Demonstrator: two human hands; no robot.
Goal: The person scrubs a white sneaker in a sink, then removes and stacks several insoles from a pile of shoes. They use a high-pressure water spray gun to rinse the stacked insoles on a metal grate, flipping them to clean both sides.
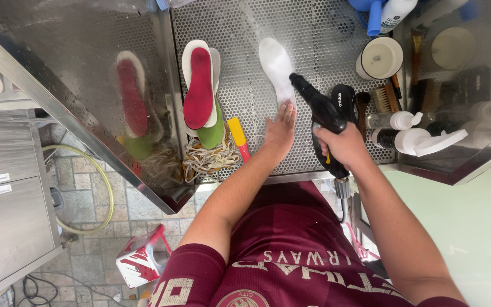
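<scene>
Right now, upper right of the frame, white pump bottles point(413, 139) and a white tub point(380, 57) crowd the perforated metal tray point(319, 40). At centre top lies the white insole point(277, 68), long axis running up the frame, tilted slightly left. Left hand point(280, 131), fingers flat and spread, pins its near end. Right hand point(345, 146) is clenched round the black spray gun point(319, 111), nozzle aimed up-left at the insole.
</scene>
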